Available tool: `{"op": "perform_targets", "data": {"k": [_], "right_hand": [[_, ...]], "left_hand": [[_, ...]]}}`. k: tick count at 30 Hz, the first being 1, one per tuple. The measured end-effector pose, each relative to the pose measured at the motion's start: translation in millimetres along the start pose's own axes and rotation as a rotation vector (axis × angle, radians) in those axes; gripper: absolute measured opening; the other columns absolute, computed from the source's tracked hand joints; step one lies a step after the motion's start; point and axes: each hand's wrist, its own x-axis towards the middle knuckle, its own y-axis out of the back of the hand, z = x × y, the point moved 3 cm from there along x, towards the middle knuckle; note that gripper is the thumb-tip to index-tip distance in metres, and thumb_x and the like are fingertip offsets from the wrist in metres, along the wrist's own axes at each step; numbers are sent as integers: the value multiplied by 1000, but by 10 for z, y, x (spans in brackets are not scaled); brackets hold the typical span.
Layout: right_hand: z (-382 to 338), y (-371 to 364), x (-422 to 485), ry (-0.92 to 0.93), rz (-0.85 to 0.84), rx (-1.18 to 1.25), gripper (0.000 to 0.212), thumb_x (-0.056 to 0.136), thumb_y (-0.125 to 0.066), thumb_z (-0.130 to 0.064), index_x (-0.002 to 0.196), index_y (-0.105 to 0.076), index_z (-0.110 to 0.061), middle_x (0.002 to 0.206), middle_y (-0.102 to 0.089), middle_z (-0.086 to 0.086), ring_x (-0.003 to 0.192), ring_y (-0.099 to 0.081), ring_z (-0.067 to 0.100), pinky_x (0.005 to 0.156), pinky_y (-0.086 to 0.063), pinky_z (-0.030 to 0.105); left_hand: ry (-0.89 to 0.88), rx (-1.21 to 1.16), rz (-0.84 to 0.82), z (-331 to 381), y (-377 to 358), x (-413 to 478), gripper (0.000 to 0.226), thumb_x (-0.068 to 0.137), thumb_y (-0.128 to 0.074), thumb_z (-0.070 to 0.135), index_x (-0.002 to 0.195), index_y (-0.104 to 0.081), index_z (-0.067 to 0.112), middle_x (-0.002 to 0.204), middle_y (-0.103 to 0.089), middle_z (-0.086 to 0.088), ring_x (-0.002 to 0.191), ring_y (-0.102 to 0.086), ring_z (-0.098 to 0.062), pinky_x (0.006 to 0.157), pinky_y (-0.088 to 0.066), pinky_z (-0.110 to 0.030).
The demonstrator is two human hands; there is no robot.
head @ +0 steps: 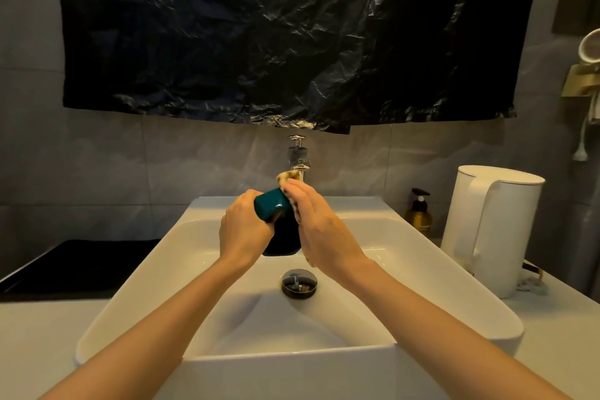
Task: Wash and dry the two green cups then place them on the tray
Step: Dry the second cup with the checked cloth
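Observation:
Over the white sink [422,273] my left hand [242,230] grips a dark green cup [271,206], tilted with one end pointing up. My right hand [316,227] holds a yellowish patterned cloth [287,177] and presses it against the cup's right side. A second dark green cup [284,239] shows just below, between my hands, inside the basin; most of it is hidden. The tap [298,156] stands right behind the hands. A black tray [78,265] lies on the counter to the left of the sink.
A white kettle [493,227] stands on the counter at the right, with an amber pump bottle [418,213] behind it. The sink drain [298,282] sits below my hands. A black plastic sheet [285,32] covers the wall above the tap.

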Motion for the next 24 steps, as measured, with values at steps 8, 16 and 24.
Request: {"op": "perform_targets", "data": {"k": [8, 16, 24], "right_hand": [[-55, -15, 47, 62, -14, -46, 40, 93, -42, -12, 130, -49, -1, 132, -53, 15, 124, -47, 23, 109, -37, 29], [-108, -39, 22, 128, -21, -126, 61, 82, -67, 2, 136, -38, 2, 136, -48, 20, 128, -43, 29, 108, -40, 39], [35, 5, 37, -98, 49, 117, 56, 92, -54, 1, 142, -32, -12, 144, -38, 8, 130, -41, 18, 111, -35, 29]], "left_hand": [[-5, 16, -27, 49, -55, -35, 19, 83, -65, 18, 100, -58, 14, 92, -65, -4, 82, -57, -22, 66, -47, -34], [-6, -17, 14, 20, 14, -16, 23, 83, -67, 19, 104, -57, 15, 95, -64, -3, 85, -58, -23, 70, -50, -35], [1, -121, 34, 47, -1, -30, 29, 80, -70, 15, 106, -57, 15, 96, -63, 0, 86, -57, -19, 72, -51, -35]]}}
